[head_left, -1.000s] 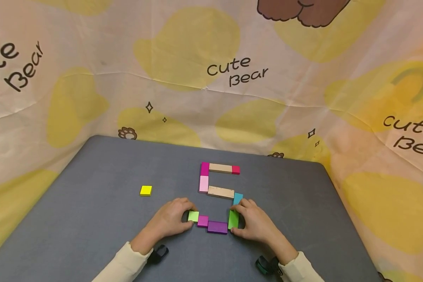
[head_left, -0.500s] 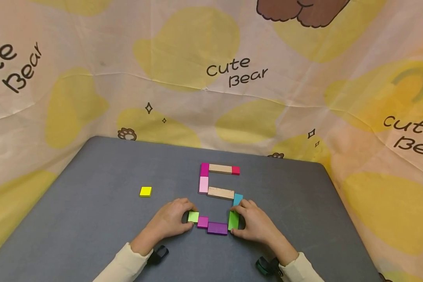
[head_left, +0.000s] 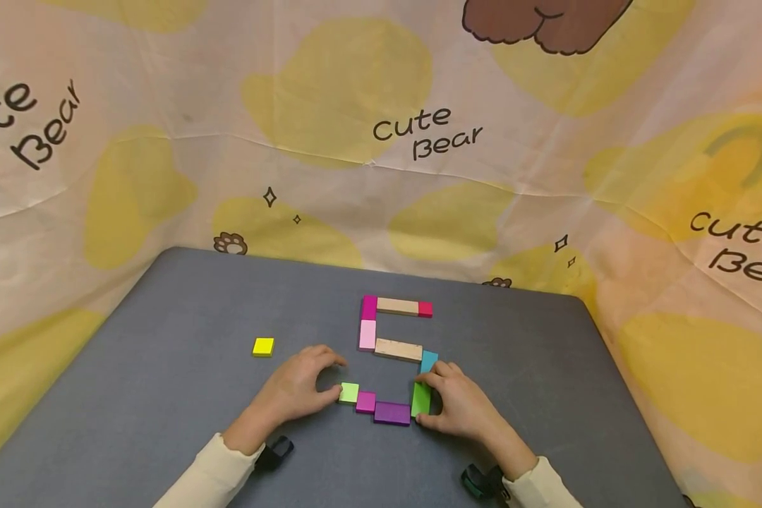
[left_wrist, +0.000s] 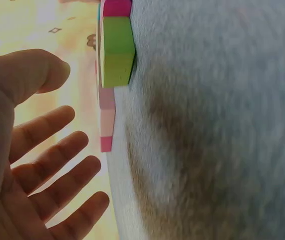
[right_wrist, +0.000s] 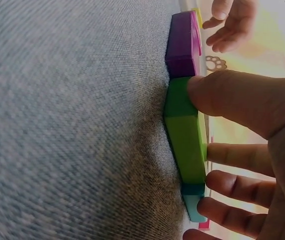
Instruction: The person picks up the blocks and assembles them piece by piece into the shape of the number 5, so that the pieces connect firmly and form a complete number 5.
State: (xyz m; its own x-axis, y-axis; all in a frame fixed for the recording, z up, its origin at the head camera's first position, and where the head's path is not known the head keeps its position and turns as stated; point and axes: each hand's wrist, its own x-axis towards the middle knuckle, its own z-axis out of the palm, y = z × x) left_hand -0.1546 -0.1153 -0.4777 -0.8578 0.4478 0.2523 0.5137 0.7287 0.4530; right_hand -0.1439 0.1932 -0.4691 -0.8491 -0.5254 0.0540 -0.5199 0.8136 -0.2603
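My left hand is spread beside a lime block, its thumb tip right at the block's left edge. In the left wrist view the fingers are apart, with nothing between them. My right hand pinches a green block lengthwise, thumb at the near end and a finger at the far end. Between the two lie a small magenta block and a purple block. Past the green one is a blue block, partly covered by the right fingers.
Further back, natural wood blocks, a pink block, another magenta block and a red block continue the S-shaped line. A yellow block lies alone on the left of the grey table. A printed cloth surrounds the table.
My left hand has let go of the lime block and drawn back to the left, fingers spreading. The right hand stays on the green block.
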